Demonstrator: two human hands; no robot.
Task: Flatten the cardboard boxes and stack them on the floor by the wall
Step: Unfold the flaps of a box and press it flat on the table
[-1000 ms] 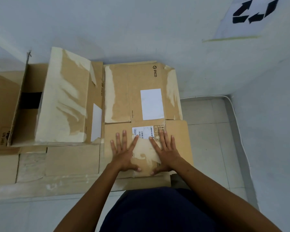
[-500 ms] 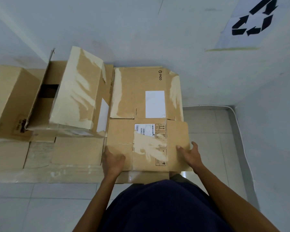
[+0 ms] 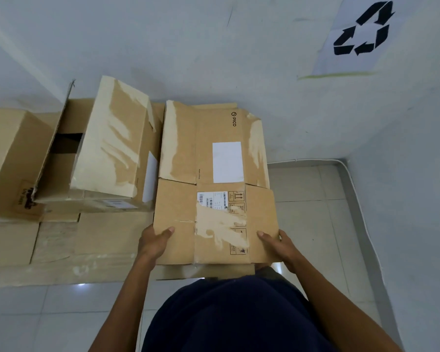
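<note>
Head view: pale wall [image 3: 214, 47] above tiled floor [image 3: 315, 212], recycling sign [image 3: 361, 34] taped high at right. Two unflattened boxes [image 3: 107, 148] against the wall at left, atop flat cardboard sheets [image 3: 56, 240]. Flattened box [image 3: 214, 174] with torn tape, white label and barcode sticker, spread on the floor by the wall, near end gripped at both side edges. Left hand [image 3: 154, 243] clamped on the left edge, thumb on top. Right hand [image 3: 277, 246] likewise closed on the right edge.
</note>
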